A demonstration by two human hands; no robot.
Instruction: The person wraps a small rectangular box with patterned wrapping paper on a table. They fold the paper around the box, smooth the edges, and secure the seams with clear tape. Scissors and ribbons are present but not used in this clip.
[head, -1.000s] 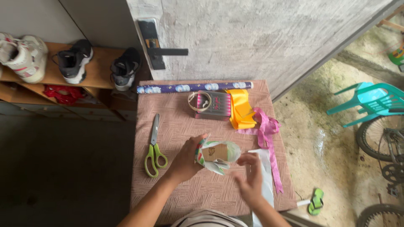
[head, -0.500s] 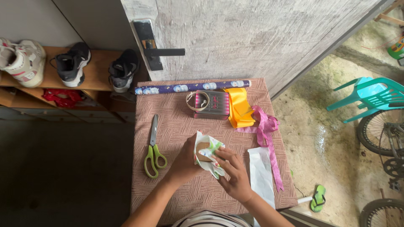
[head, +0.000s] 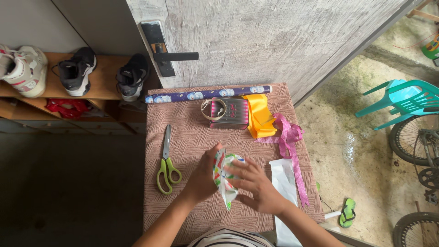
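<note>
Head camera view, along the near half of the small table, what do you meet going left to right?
Green-handled scissors → left hand → small parcel in colourful patterned wrapping paper → right hand → white paper strip → pink ribbon tail.

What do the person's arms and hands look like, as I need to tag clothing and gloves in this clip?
Both the left hand and the right hand are bare: no gloves, and no rings, watch or bracelet that I can make out. The forearms are uncovered, with no sleeves in view. A striped garment shows at the bottom edge.
</note>
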